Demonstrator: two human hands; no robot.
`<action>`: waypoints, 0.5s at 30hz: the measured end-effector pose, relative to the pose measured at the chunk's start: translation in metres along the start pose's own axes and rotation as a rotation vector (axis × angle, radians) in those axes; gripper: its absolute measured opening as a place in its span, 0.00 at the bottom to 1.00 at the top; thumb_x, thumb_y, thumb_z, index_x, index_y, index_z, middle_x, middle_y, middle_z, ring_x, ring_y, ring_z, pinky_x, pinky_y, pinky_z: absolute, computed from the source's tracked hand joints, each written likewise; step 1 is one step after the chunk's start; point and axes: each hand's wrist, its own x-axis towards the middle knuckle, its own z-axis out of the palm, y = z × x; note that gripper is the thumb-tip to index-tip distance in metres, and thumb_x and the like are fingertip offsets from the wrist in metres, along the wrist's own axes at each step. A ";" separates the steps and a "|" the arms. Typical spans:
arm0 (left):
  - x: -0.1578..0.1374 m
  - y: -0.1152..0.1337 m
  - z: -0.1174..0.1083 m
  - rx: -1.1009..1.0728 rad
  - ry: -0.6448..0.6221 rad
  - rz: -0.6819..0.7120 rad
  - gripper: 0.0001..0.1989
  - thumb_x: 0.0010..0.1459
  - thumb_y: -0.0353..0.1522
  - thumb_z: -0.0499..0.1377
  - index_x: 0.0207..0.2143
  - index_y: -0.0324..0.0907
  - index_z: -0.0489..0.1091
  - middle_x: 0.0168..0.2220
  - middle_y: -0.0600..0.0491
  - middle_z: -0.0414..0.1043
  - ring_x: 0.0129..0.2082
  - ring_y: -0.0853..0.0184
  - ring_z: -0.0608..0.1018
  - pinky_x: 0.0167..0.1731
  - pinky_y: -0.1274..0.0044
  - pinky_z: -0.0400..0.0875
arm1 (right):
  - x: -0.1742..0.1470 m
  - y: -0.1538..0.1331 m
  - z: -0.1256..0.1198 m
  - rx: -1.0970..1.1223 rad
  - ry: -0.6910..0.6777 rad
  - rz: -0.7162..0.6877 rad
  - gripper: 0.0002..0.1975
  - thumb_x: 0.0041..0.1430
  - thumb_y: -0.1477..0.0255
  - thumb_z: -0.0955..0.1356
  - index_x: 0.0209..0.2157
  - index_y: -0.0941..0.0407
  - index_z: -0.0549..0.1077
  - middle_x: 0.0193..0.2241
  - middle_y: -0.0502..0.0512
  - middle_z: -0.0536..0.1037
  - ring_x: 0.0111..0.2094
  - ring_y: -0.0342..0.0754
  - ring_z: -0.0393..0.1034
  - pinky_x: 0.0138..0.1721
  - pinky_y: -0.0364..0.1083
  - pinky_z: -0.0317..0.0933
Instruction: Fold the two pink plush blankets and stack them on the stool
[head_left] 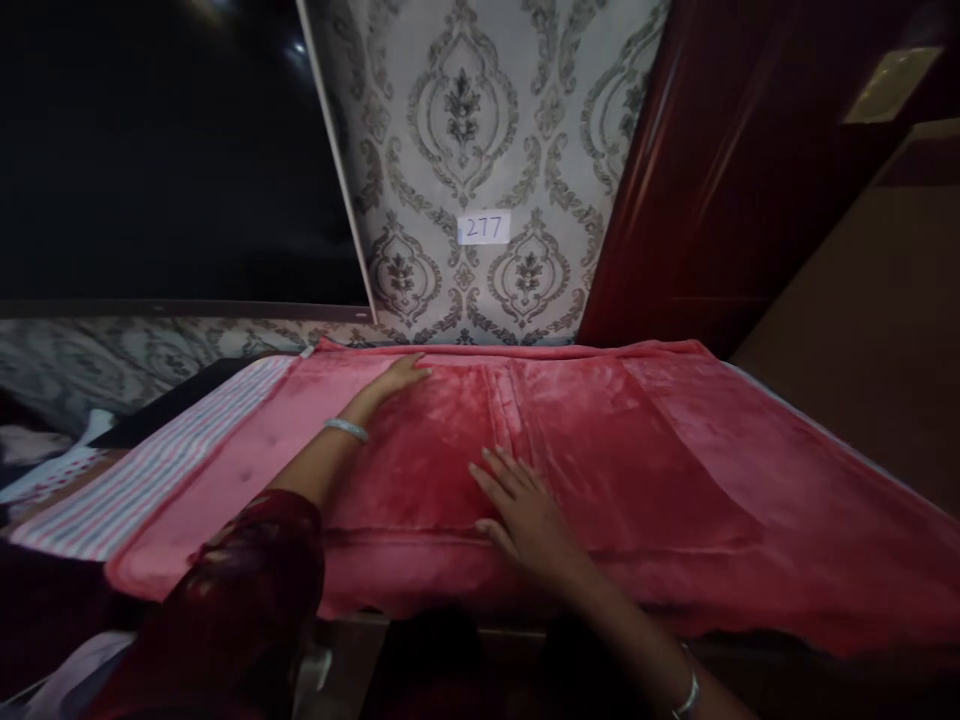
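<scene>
Spread over a table is a pink plush cloth (255, 470). On top of it lies a darker red plush piece, perhaps a garment (637, 470), flat, with a seamed strip down its middle; its exact kind I cannot make out. My left hand (403, 374) reaches to its far left edge, fingers stretched out on the fabric. Nearer to me, my right hand (529, 510) rests palm down on the red piece beside the middle strip, its fingers spread. Neither hand grips anything visible.
A striped cloth (195, 440) shows along the left side. Behind are a dark television screen (165, 150), patterned wallpaper (465, 110) with a paper label (484, 227) reading 277, and a dark red door or panel (697, 150). A brown board (885, 330) stands at right.
</scene>
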 end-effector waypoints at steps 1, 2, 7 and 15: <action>-0.013 -0.012 -0.014 -0.002 0.064 -0.060 0.34 0.54 0.39 0.65 0.62 0.38 0.68 0.67 0.42 0.64 0.68 0.54 0.65 0.65 0.68 0.59 | 0.004 -0.003 0.002 0.001 -0.010 0.006 0.33 0.66 0.67 0.67 0.70 0.55 0.59 0.71 0.63 0.53 0.72 0.59 0.44 0.69 0.63 0.47; -0.027 -0.023 -0.026 0.000 0.121 -0.120 0.34 0.52 0.38 0.65 0.61 0.37 0.69 0.65 0.41 0.67 0.66 0.52 0.66 0.64 0.68 0.61 | 0.006 -0.006 0.006 0.005 -0.040 0.022 0.33 0.66 0.67 0.67 0.70 0.55 0.58 0.71 0.63 0.53 0.73 0.59 0.43 0.69 0.63 0.47; -0.099 -0.069 -0.046 -0.029 0.181 -0.349 0.33 0.53 0.39 0.65 0.58 0.31 0.70 0.46 0.37 0.80 0.47 0.50 0.81 0.45 0.67 0.76 | 0.004 -0.019 0.026 0.021 -0.276 0.107 0.36 0.63 0.67 0.69 0.70 0.57 0.58 0.71 0.66 0.51 0.72 0.62 0.43 0.70 0.64 0.44; -0.161 -0.079 -0.026 -0.792 -0.011 -0.438 0.40 0.35 0.43 0.78 0.51 0.39 0.75 0.43 0.42 0.82 0.47 0.50 0.82 0.47 0.65 0.77 | 0.023 -0.038 0.007 0.086 -0.277 0.123 0.33 0.65 0.71 0.66 0.70 0.60 0.59 0.70 0.66 0.56 0.71 0.61 0.47 0.71 0.62 0.44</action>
